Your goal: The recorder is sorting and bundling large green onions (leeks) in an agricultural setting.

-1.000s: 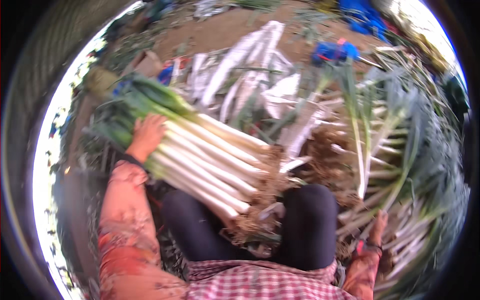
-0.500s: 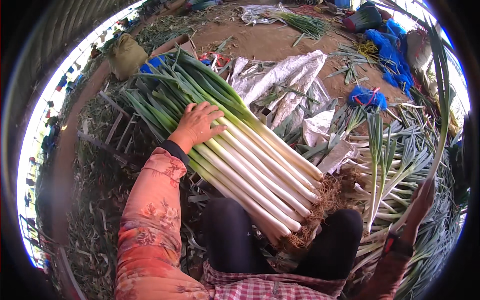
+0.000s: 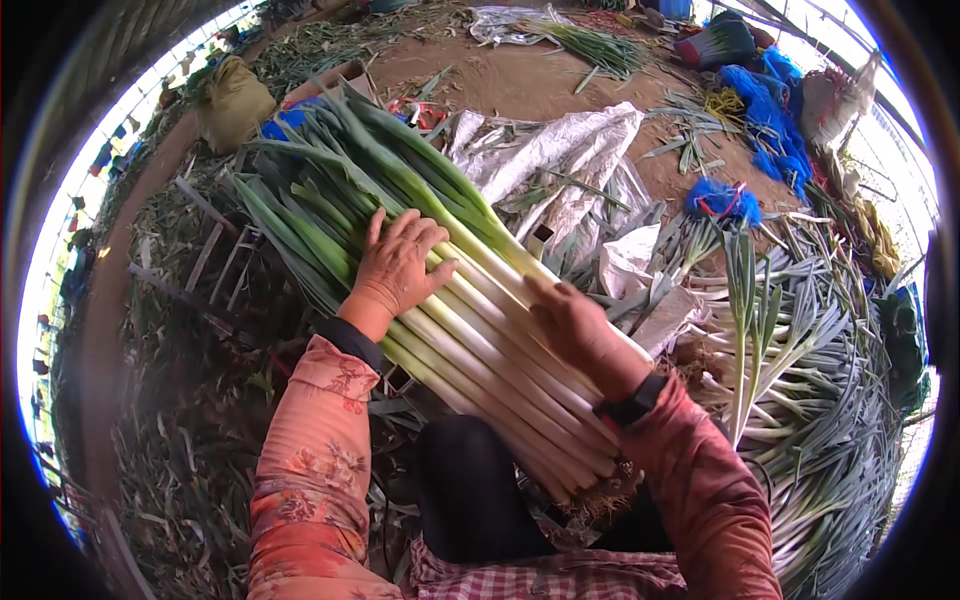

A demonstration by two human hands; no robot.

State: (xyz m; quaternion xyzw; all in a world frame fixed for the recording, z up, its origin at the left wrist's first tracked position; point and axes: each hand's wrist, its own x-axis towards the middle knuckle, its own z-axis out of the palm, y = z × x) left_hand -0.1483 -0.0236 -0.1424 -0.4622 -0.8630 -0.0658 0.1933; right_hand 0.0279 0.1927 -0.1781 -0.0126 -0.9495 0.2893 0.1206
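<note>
A thick bundle of leeks (image 3: 478, 335) lies slantwise across my lap, green tops at the far left and white shafts toward me at the right. Some brown roots (image 3: 600, 497) show at the near end. On top of the bundle, where green turns to white, my left hand (image 3: 402, 262) rests with its fingers spread. My right hand (image 3: 585, 328), with a dark band at the wrist, lies over the white shafts on the bundle's right side. Its fingers point up and left, partly hidden, and appear stretched along the shafts rather than wrapped round one.
Many loose leeks (image 3: 800, 400) are heaped at my right. Beyond the bundle lies a crumpled whitish sheet (image 3: 590, 150). Blue netting (image 3: 768, 120) is at the far right, and a smaller blue net bundle (image 3: 723, 199) lies nearer. Leaf scraps and a metal frame (image 3: 215, 265) are at the left.
My right hand has come from the far right, where it held an upright leek, onto the bundle. That leek no longer stands up there. My left hand stays on the leeks.
</note>
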